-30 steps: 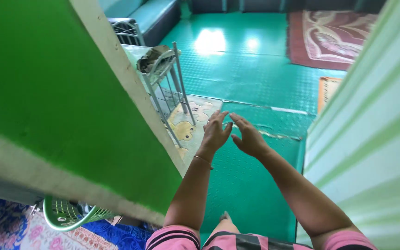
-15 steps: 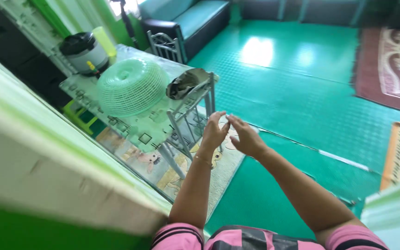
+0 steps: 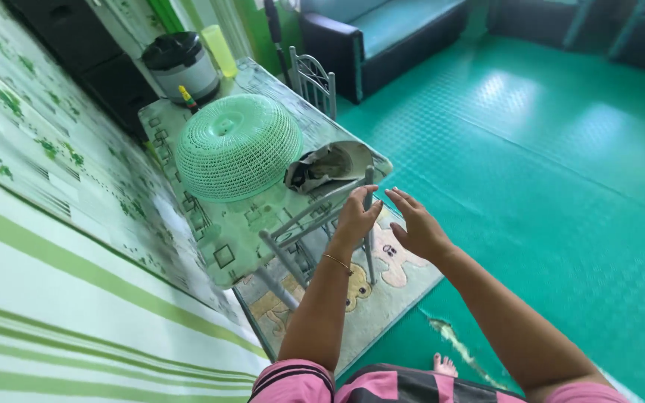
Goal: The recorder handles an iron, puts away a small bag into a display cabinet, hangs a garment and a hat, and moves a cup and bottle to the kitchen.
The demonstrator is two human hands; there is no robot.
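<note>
Both hands hover empty, fingers spread: left hand (image 3: 356, 216) and right hand (image 3: 419, 227), just in front of the metal chair (image 3: 315, 231) tucked against the worktop (image 3: 225, 246). On the worktop sit a green mesh food cover (image 3: 237, 145), crumpled paper wrapping (image 3: 330, 164) beside it, and a rice cooker (image 3: 177, 63) behind.

Bright daylight is flooding the room from the far side, glaring in pale patches off the green floor (image 3: 531, 134). Shadows are staying soft under the table (image 3: 225, 246). The striped wall (image 3: 76, 328) is bending and smearing at the left edge.
</note>
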